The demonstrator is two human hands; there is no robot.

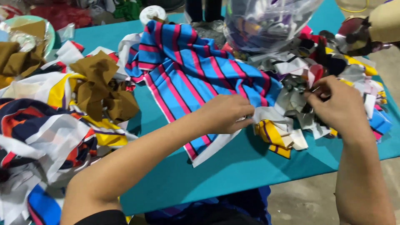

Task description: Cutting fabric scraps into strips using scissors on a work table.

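My left hand [225,113] rests on the lower edge of a blue cloth with pink and black stripes [196,71], its fingers pinching a white and yellow scrap [275,131]. My right hand [337,102] is closed on small fabric scraps at the edge of a mixed heap of cut pieces [325,62]. Both hands work over a teal-covered table [233,171].
A pile of white, navy, orange and yellow cloth [46,125] lies at the left, with a crumpled brown piece [100,87] on it. A clear plastic bag of scraps [266,21] stands at the back. The table's front edge drops to a concrete floor [308,200].
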